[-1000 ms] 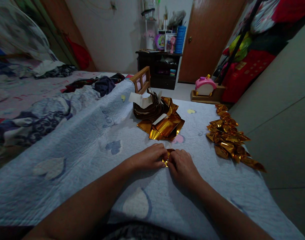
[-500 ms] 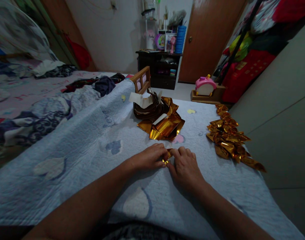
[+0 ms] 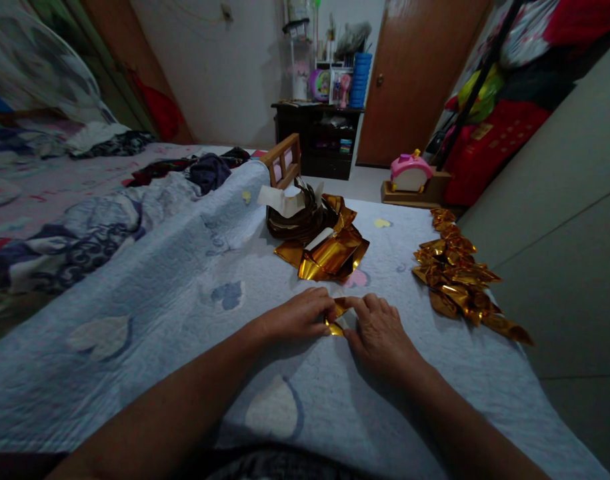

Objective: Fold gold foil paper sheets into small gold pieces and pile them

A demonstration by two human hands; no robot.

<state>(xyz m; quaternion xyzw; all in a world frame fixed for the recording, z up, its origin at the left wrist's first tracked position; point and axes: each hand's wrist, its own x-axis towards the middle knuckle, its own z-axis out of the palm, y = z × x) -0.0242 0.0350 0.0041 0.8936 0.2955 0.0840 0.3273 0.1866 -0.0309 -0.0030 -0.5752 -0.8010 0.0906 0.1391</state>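
One small gold foil piece (image 3: 336,329) sits between both hands, low over the light blue quilt (image 3: 199,360), near center. Part of it is covered by fingers, so its full shape can't be read.

Left hand (image 3: 305,315): thumb and curled fingers pinch the foil's left side. Right hand (image 3: 379,333): index fingertip at the top right edge, thumb near the bottom right, gap between them; can't tell if it grips or only touches.

Just beyond the hands: loose pile of gold foil sheets (image 3: 329,257), creased, overlapping. Against its far left side, a dark curved stack (image 3: 295,223) with a white paper strip (image 3: 279,200) curling off the top.

Right side of the quilt, well apart from the hands: heap of twisted gold foil pieces (image 3: 452,293), strung out toward the edge.

Farther out: slatted wooden rail (image 3: 281,148) behind the stack, dark cabinet (image 3: 309,150) behind that, brown door (image 3: 419,80) to its right. Pink and white item (image 3: 411,175) at a brown box (image 3: 417,197) past the quilt's far edge. Bunched clothes (image 3: 209,175) off left.
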